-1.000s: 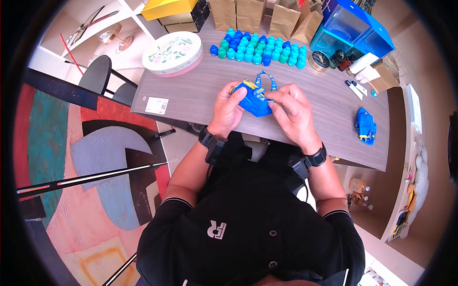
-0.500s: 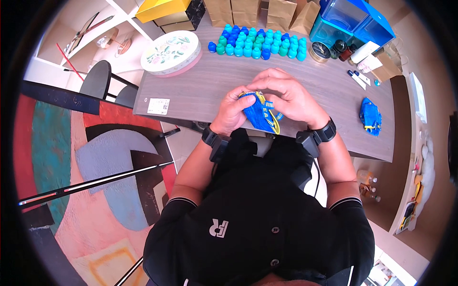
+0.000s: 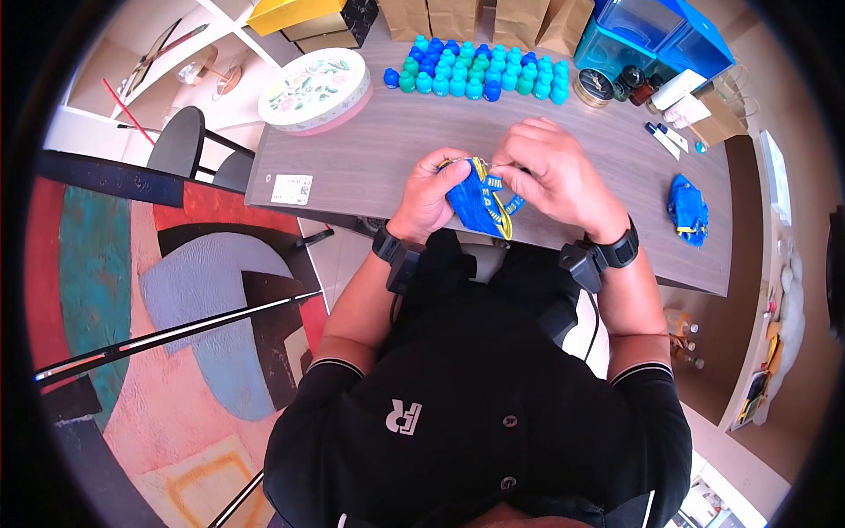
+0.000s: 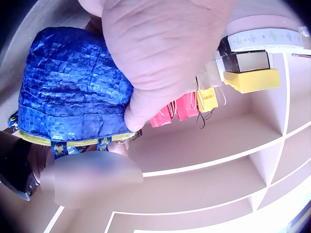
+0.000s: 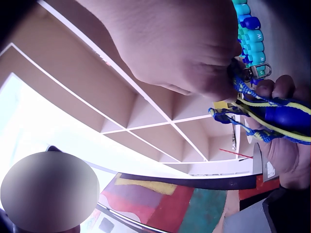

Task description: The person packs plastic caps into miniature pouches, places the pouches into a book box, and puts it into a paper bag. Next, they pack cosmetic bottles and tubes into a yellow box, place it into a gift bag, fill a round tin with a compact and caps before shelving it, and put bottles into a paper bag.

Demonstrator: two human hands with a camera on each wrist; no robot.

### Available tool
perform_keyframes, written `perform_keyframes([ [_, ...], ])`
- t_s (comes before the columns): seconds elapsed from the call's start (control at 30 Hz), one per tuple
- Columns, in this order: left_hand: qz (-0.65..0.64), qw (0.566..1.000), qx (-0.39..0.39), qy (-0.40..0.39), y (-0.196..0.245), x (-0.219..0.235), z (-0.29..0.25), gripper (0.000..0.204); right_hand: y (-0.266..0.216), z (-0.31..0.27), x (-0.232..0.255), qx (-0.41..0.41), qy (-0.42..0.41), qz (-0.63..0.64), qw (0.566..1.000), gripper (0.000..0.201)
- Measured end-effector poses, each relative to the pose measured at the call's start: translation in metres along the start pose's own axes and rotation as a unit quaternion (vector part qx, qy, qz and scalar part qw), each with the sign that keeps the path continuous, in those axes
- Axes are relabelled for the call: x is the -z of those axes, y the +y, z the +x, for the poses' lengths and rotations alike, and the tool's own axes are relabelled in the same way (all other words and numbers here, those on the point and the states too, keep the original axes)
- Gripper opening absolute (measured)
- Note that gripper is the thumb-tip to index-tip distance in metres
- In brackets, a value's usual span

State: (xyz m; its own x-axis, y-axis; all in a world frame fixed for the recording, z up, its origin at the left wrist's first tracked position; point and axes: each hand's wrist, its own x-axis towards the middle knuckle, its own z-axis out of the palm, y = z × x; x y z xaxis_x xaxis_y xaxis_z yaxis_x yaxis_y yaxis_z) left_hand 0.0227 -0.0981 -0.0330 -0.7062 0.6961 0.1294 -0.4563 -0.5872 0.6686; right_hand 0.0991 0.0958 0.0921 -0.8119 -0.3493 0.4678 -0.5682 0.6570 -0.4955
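A small blue woven bag (image 3: 473, 209) with yellow trim and patterned handles is above the table's near edge, its opening turned rightward. My left hand (image 3: 425, 199) grips it, thumb on the woven side; the left wrist view shows that thumb (image 4: 141, 104) near the yellow rim. My right hand (image 3: 553, 169) has curled fingers at the bag's upper corner. In the right wrist view, a metal clasp (image 5: 261, 71) on a blue-and-yellow strap sticks out at the right fingertips, which pinch it at its base. Another small blue bag (image 3: 687, 211) lies on the table to the right.
Rows of blue, teal and green bottles (image 3: 475, 75) stand at the back of the table (image 3: 352, 167). A round floral box (image 3: 315, 92) is back left. Paper bags (image 3: 453, 18), a blue clear case (image 3: 638, 44), a round tin (image 3: 594, 88) and white tubes (image 3: 662, 141) line the back and right.
The bag has turned so its handles, which stood up away from me, now hang rightward. My right hand left the handles, passed over the left fingertips, then drew back slightly right.
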Motion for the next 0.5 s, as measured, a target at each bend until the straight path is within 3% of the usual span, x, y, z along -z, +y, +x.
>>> perform_keyframes([
  [0.23,0.076,0.997,-0.02,-0.015,-0.003,0.002,-0.003,0.017,-0.023,-0.005,0.017,0.008,-0.066,-0.115,0.991,0.016],
  [0.5,0.138,0.99,0.011,-0.008,0.003,-0.013,0.0,0.018,-0.01,-0.003,0.028,-0.004,-0.061,-0.081,0.995,0.015],
])
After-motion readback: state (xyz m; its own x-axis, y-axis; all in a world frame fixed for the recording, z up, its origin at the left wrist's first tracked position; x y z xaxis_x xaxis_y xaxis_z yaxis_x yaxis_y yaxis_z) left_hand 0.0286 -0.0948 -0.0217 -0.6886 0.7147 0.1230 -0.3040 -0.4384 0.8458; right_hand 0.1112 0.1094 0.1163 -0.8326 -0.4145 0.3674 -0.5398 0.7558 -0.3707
